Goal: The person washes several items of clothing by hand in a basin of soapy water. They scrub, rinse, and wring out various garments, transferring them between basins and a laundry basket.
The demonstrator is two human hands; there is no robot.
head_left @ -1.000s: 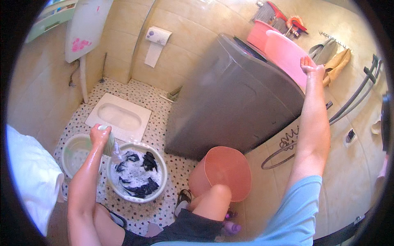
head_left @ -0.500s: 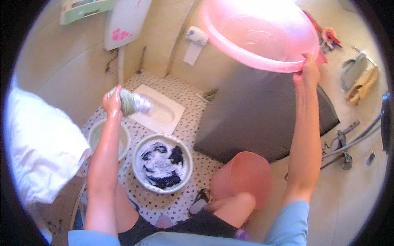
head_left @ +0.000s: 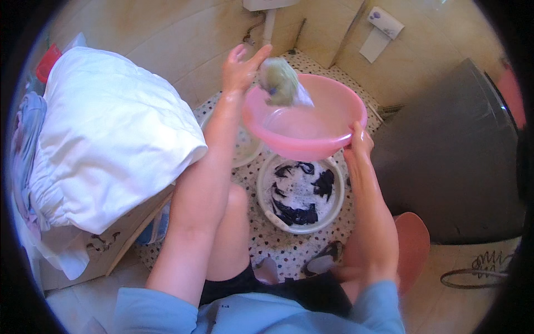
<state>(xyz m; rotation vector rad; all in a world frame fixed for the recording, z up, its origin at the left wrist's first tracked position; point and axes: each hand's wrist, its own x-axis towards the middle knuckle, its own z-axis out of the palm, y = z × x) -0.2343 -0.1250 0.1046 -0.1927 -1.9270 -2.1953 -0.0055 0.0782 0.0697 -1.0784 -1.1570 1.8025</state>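
Observation:
In my right hand point(head_left: 360, 139) is the right rim of a large pink basin point(head_left: 303, 149), held raised and slightly tilted. My left hand point(head_left: 242, 69) is open beside the basin's far left rim, thumb and fingers spread. A bundled pale green and white cloth point(head_left: 280, 82), blurred by motion, appears to be in the air just right of that hand and above the basin. Lower down, a white basin point(head_left: 337, 203) stands on the floor, with dark cloths point(head_left: 295, 214) in foamy water. The pink basin overlaps its far edge in this view.
Left of me, a white cloth point(head_left: 111, 139) is heaped on a raised surface. Behind my left forearm sits another pale basin point(head_left: 248, 150). A reddish bucket point(head_left: 411, 253) stands at my right, below a large dark grey panel point(head_left: 450, 161). A toilet-roll holder point(head_left: 385, 23) hangs on the wall.
The pink basin has come down and left, from high on the right to in front of me. My left hand has opened and let go of the green cloth. The view has shifted left.

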